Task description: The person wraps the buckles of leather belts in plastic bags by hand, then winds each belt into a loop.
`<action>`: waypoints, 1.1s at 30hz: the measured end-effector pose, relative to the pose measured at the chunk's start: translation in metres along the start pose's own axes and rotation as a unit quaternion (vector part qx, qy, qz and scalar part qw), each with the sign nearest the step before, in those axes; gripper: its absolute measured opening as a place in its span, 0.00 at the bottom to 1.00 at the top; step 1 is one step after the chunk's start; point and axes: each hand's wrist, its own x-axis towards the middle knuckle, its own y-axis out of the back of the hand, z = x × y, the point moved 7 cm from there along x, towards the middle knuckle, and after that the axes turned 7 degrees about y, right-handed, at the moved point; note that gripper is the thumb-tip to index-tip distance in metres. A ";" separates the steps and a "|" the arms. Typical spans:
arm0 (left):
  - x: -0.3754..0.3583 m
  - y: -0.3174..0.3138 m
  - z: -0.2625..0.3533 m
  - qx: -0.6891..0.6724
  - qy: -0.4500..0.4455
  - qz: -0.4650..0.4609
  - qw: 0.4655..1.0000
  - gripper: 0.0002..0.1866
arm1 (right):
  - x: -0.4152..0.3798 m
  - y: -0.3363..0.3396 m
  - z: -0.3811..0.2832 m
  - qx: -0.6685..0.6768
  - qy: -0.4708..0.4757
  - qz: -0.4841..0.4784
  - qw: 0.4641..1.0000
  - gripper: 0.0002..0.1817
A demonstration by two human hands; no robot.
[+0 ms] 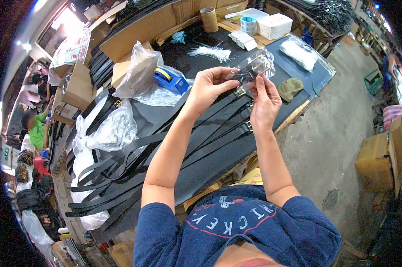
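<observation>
Both of my hands are raised over the far right part of the worktable [138, 111]. My left hand [212, 86] pinches the left side of a small clear plastic bag [265, 60] with dark pieces and gold-coloured metal in it. At the bag's lower right edge, my right hand [265, 100] is closed on it with thumb and fingers. Long black belts [165, 135] lie across the table below and left of my hands, some with gold buckles near my right wrist. An olive cloth [290, 89] lies just right of my right hand.
A blue tape dispenser [170, 80] stands among clear plastic bags [114, 129] on the left. Behind are a cardboard tube [209, 20], a tape roll [248, 26], a white box [275, 26] and white ties [211, 53]. A person in green is far left; cartons [374, 158] stand right.
</observation>
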 end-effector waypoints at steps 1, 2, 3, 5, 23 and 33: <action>0.000 -0.001 0.001 0.000 0.000 0.000 1.000 0.16 | 0.000 0.000 -0.001 -0.002 0.010 0.014 1.000 0.10; -0.001 0.000 0.001 -0.006 0.013 0.016 1.000 0.15 | -0.001 0.000 -0.001 -0.002 0.011 0.013 1.000 0.10; -0.002 0.001 0.000 -0.013 0.027 0.032 0.999 0.13 | -0.001 0.000 -0.001 -0.009 0.019 0.009 1.000 0.10; -0.001 0.003 0.000 0.001 0.012 0.044 0.999 0.12 | -0.002 -0.001 -0.002 -0.017 0.027 0.004 0.999 0.11; -0.004 0.016 -0.003 -0.101 0.099 -0.042 0.989 0.12 | -0.021 -0.018 0.031 0.102 -0.123 -0.190 0.969 0.08; -0.009 0.021 0.003 -0.139 0.127 -0.061 0.980 0.10 | -0.025 -0.025 0.023 0.095 -0.159 -0.223 0.957 0.08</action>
